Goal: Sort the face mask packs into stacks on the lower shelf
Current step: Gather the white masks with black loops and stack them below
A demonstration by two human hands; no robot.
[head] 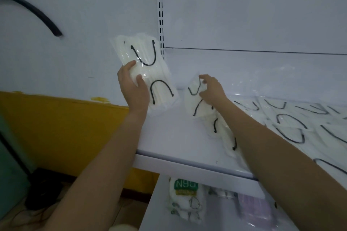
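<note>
hands first, from the head view: my left hand [134,88] is closed round a white mask pack [150,73] with black ear loops, thumb on its face, holding it tilted in the air at the centre of the frame, clear of the upper shelf [169,137]. my right hand [211,88], just right of centre, has its fingers curled onto the top of a second pack [195,103] lying on that shelf. more loose packs [293,124] spread along the right edge. the lower shelf [155,212] shows at bottom centre, with an n95 pack [185,199] and a purple pack [253,210] on it. i judge this to be the gathering step. to do it well i would lift the second pack alone by its film edge, square it on the held one, then carry both down to a matching stack.
</note>
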